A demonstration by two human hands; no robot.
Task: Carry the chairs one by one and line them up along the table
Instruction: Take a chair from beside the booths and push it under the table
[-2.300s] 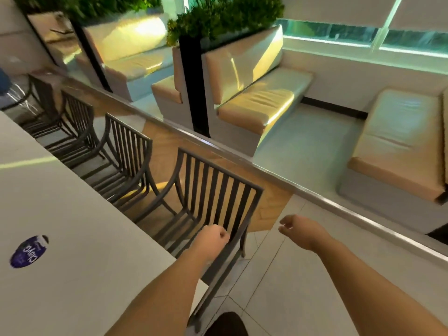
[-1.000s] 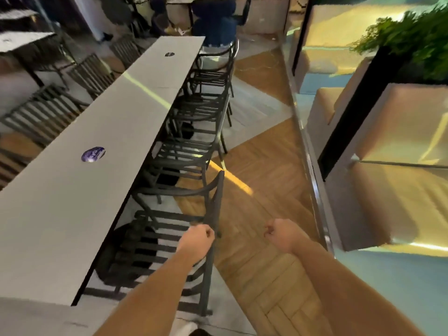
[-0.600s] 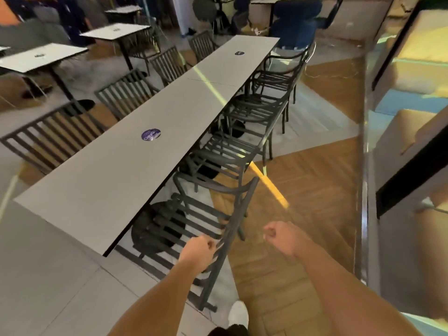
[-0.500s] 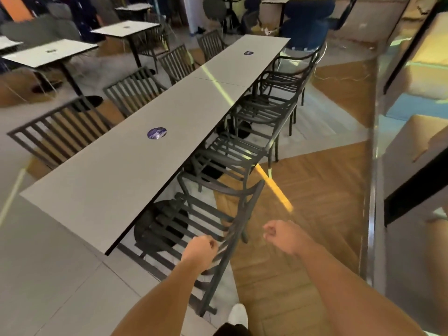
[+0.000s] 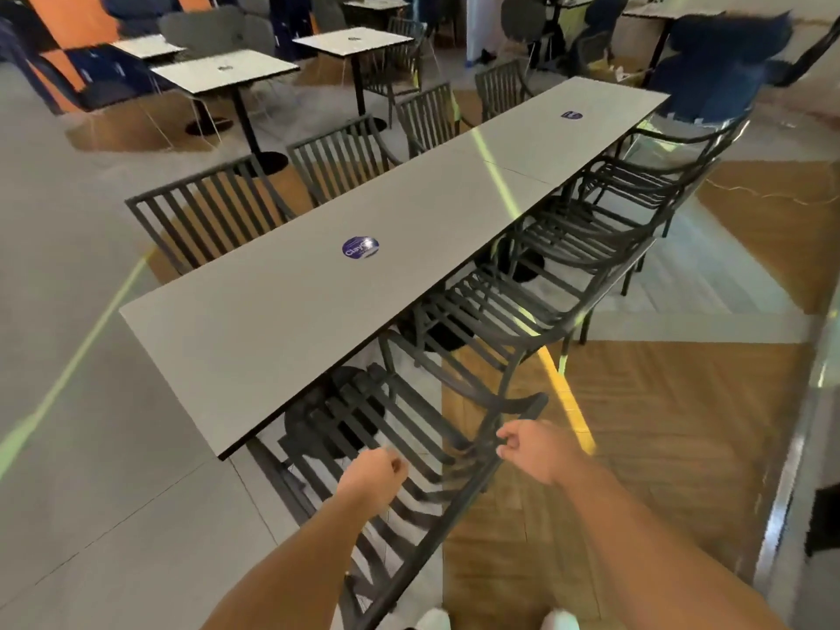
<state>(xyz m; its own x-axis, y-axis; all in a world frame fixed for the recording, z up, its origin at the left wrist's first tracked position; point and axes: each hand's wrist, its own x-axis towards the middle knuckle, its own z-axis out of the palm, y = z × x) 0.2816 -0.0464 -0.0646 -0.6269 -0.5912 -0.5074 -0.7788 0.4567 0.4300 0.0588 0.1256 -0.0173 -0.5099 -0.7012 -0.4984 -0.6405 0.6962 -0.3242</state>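
The left hand (image 5: 370, 477) is curled into a fist above the seat slats of the nearest dark slatted metal chair (image 5: 409, 452), grasping nothing visible. The right hand's (image 5: 534, 450) grip is loosely curled beside the chair's top rail — contact cannot be told. That chair sits tucked at the near end of the long grey surface (image 5: 345, 266) — three more dark slatted chairs (image 5: 568, 252) line the same side beyond, others the far side.
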